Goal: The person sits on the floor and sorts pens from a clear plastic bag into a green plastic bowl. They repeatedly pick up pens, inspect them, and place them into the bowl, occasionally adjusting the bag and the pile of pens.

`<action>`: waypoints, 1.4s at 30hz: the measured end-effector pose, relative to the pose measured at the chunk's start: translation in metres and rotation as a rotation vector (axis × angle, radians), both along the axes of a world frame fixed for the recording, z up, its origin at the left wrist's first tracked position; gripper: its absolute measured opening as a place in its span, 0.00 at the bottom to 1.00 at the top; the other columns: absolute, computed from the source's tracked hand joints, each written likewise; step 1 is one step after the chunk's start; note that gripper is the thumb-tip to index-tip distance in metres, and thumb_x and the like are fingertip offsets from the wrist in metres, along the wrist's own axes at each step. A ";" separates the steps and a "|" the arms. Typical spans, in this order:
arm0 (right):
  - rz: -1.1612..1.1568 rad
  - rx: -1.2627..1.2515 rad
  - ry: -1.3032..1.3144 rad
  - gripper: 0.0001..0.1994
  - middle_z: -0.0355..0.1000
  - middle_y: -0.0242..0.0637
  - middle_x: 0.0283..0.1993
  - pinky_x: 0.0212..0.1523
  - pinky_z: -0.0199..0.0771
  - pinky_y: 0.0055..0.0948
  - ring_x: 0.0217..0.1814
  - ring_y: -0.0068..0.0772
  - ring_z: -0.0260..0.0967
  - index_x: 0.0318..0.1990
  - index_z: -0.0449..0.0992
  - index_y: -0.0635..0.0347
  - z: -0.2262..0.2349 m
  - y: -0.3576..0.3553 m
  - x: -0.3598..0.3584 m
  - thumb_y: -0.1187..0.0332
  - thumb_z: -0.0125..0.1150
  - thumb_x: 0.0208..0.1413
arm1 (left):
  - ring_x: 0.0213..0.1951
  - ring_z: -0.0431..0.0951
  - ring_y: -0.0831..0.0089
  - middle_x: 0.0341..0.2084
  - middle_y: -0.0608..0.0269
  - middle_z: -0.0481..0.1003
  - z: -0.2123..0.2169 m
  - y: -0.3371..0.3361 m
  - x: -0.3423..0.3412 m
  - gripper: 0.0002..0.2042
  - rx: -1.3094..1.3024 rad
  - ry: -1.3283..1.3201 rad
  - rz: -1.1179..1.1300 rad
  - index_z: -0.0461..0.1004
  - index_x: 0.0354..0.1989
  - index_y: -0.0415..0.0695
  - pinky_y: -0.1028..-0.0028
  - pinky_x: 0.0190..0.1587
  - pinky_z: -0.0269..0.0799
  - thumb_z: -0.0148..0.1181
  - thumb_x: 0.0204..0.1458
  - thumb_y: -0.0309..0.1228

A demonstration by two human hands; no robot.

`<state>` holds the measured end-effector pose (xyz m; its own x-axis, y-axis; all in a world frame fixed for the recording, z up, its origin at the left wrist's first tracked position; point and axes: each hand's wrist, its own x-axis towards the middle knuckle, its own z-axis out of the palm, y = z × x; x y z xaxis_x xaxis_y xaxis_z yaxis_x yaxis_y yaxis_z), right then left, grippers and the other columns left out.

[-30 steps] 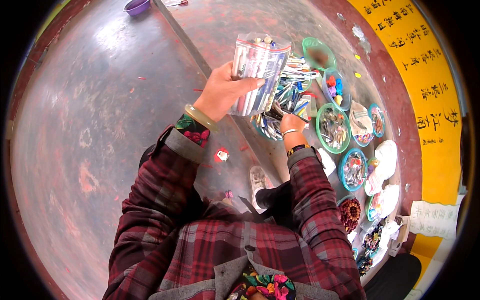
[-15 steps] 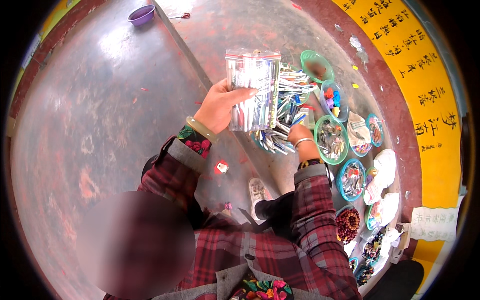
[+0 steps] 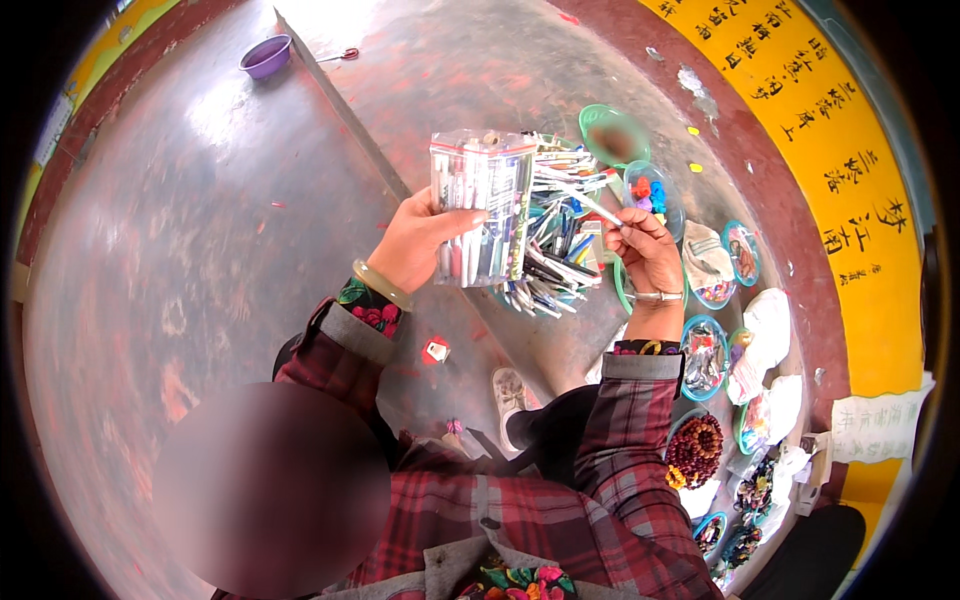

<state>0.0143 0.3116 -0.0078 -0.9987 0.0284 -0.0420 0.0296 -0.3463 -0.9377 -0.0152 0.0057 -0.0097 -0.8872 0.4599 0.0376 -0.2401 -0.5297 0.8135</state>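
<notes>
Seen from the head camera, a person in a red plaid shirt works over a worn reddish floor (image 3: 200,260). Just above the centre of the frame, the left hand (image 3: 415,245) grips a clear plastic bag of pens (image 3: 482,205), thumb pressed across its front and fingers closed behind it, holding it upright. To its right, the right hand (image 3: 645,250) pinches a single white pen (image 3: 590,205) between thumb and fingertips, its free end pointing up-left toward the bag. Between and below the two hands lies a loose pile of pens (image 3: 555,270) in a dish. Round dishes of small coloured items (image 3: 705,355) curve down the right side of the frame beside a yellow banner (image 3: 850,200). A purple bowl (image 3: 266,55) sits at the upper left, well apart from the hands.
</notes>
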 end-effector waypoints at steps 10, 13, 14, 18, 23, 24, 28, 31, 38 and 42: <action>0.028 -0.213 0.342 0.06 0.70 0.33 0.24 0.26 0.69 0.24 0.21 0.24 0.66 0.38 0.72 0.63 0.006 0.003 -0.002 0.76 0.58 0.51 | 0.39 0.73 0.79 0.38 0.65 0.75 -0.006 0.004 0.006 0.15 -0.309 0.125 -0.145 0.71 0.46 0.38 0.75 0.45 0.68 0.58 0.47 0.22; -0.017 -0.378 0.367 0.08 0.70 0.34 0.28 0.27 0.68 0.24 0.24 0.25 0.66 0.39 0.72 0.62 0.014 -0.008 -0.002 0.72 0.59 0.52 | 0.35 0.72 0.83 0.34 0.67 0.74 -0.001 0.006 0.012 0.15 -0.361 0.157 -0.174 0.71 0.44 0.38 0.79 0.37 0.68 0.60 0.47 0.24; -0.145 -0.415 0.316 0.10 0.71 0.37 0.33 0.28 0.68 0.24 0.28 0.27 0.67 0.41 0.72 0.62 0.013 -0.011 -0.001 0.69 0.59 0.53 | 0.33 0.72 0.84 0.34 0.68 0.74 0.007 0.006 0.014 0.14 -0.386 0.160 -0.194 0.70 0.44 0.38 0.80 0.35 0.67 0.60 0.47 0.24; -0.197 -0.333 0.377 0.12 0.71 0.42 0.38 0.29 0.68 0.24 0.30 0.28 0.69 0.42 0.72 0.63 0.025 -0.020 0.002 0.66 0.59 0.53 | 0.39 0.72 0.81 0.39 0.64 0.74 0.009 0.005 0.013 0.19 -0.481 0.183 -0.263 0.68 0.48 0.34 0.77 0.44 0.68 0.61 0.46 0.26; -0.190 -0.179 0.440 0.11 0.72 0.42 0.36 0.30 0.70 0.23 0.30 0.28 0.70 0.43 0.72 0.65 0.038 -0.029 0.011 0.69 0.56 0.56 | 0.40 0.70 0.82 0.39 0.64 0.73 0.002 0.007 0.015 0.21 -0.438 0.223 -0.273 0.67 0.49 0.34 0.77 0.45 0.67 0.61 0.45 0.26; -0.187 -0.138 0.448 0.10 0.72 0.42 0.36 0.30 0.70 0.23 0.30 0.28 0.70 0.43 0.72 0.65 0.041 -0.032 0.012 0.69 0.55 0.56 | 0.40 0.70 0.81 0.39 0.64 0.73 -0.001 0.007 0.015 0.21 -0.422 0.232 -0.276 0.67 0.49 0.34 0.77 0.45 0.67 0.61 0.45 0.26; -0.132 -0.013 0.448 0.09 0.72 0.41 0.35 0.30 0.70 0.21 0.30 0.26 0.71 0.43 0.72 0.65 0.050 -0.044 0.017 0.71 0.54 0.56 | 0.39 0.69 0.82 0.38 0.66 0.73 -0.008 0.008 0.012 0.22 -0.436 0.279 -0.287 0.66 0.49 0.34 0.78 0.44 0.67 0.62 0.45 0.26; -0.095 0.014 0.407 0.09 0.73 0.41 0.35 0.30 0.70 0.19 0.30 0.25 0.70 0.42 0.71 0.65 0.051 -0.049 0.018 0.72 0.54 0.56 | 0.39 0.69 0.84 0.38 0.67 0.73 -0.008 0.008 0.012 0.21 -0.463 0.269 -0.319 0.66 0.48 0.35 0.79 0.44 0.66 0.62 0.45 0.26; -0.178 0.097 0.419 0.13 0.73 0.39 0.32 0.29 0.69 0.19 0.28 0.23 0.69 0.48 0.70 0.64 0.052 -0.056 0.018 0.74 0.56 0.54 | 0.37 0.69 0.84 0.35 0.68 0.73 -0.006 0.007 0.012 0.19 -0.549 0.197 -0.450 0.67 0.46 0.36 0.79 0.41 0.67 0.63 0.46 0.27; -0.218 0.188 0.421 0.15 0.74 0.39 0.30 0.28 0.68 0.18 0.27 0.21 0.69 0.49 0.70 0.64 0.052 -0.054 0.020 0.76 0.57 0.52 | 0.37 0.69 0.83 0.35 0.68 0.73 -0.008 0.009 0.013 0.18 -0.569 0.234 -0.526 0.68 0.45 0.36 0.78 0.41 0.67 0.63 0.46 0.28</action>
<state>0.0339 0.2577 0.0444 -0.8979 0.2068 0.3885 -0.4183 -0.1264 -0.8995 -0.0023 0.0146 -0.0181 -0.5476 0.8192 -0.1703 -0.1329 0.1157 0.9843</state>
